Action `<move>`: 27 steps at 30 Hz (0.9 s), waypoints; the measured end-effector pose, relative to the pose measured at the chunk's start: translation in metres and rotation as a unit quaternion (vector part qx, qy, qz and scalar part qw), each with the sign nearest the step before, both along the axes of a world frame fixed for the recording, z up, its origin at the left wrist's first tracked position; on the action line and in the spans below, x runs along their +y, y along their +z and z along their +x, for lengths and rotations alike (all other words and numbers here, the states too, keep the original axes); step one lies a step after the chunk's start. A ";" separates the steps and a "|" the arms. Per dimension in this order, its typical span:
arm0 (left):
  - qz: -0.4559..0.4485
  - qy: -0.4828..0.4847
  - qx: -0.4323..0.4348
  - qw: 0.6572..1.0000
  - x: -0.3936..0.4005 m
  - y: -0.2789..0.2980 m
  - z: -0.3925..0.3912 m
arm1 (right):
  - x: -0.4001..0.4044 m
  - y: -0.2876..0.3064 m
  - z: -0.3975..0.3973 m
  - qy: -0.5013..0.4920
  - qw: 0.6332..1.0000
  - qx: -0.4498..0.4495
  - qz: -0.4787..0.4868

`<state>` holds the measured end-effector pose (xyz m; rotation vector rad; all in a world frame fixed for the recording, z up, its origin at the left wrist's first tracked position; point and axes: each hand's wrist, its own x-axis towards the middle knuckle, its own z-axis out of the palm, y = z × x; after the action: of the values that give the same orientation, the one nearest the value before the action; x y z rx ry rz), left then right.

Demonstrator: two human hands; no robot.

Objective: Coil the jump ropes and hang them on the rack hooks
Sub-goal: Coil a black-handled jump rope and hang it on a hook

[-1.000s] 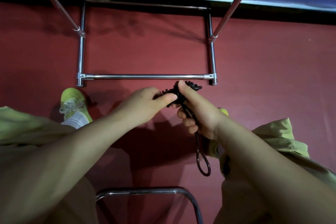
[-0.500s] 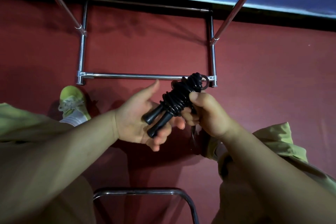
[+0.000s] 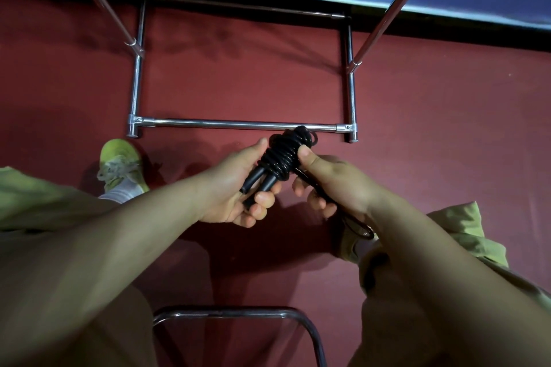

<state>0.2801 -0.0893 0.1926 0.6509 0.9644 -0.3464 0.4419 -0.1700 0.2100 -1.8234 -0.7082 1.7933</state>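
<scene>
Black jump rope [image 3: 281,155] coiled tight around its paired handles, held mid-scene above the red floor [image 3: 432,134], left hand [image 3: 235,188] cupping the handles with curled fingers, right hand [image 3: 331,185] pinching the coils and trailing loop, chrome rack base [image 3: 238,124] just beyond, green shoe [image 3: 120,162] at left

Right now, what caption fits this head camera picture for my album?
Two hands hold a black jump rope, its cord wound around both handles, above a red floor.
</scene>
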 end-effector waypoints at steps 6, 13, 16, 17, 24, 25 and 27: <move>0.115 -0.024 0.042 0.992 0.001 0.000 0.003 | 0.000 -0.003 0.000 -0.002 0.999 -0.010 -0.037; 0.289 -0.102 0.038 0.951 -0.003 -0.009 0.002 | -0.006 -0.009 -0.017 -0.087 0.986 0.086 -0.114; 0.279 -0.147 0.011 0.949 -0.002 -0.008 0.000 | -0.007 -0.011 -0.018 -0.113 0.983 0.089 -0.113; 0.271 -0.152 0.004 0.950 -0.001 -0.008 -0.001 | -0.007 -0.011 -0.018 -0.111 0.983 0.087 -0.113; 0.258 -0.159 -0.036 0.952 -0.002 -0.001 -0.002 | -0.007 -0.013 -0.019 -0.089 0.991 0.068 -0.076; 0.261 -0.158 -0.041 0.951 -0.002 -0.001 -0.002 | -0.008 -0.013 -0.019 -0.084 0.991 0.070 -0.073; 0.273 -0.144 -0.055 0.950 -0.003 -0.001 0.000 | -0.008 -0.011 -0.018 -0.071 0.992 0.078 -0.071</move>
<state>0.2799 -0.0925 0.1913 1.3119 0.8598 -0.2959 0.4240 -0.1779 0.1992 -1.7494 -0.3904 1.9090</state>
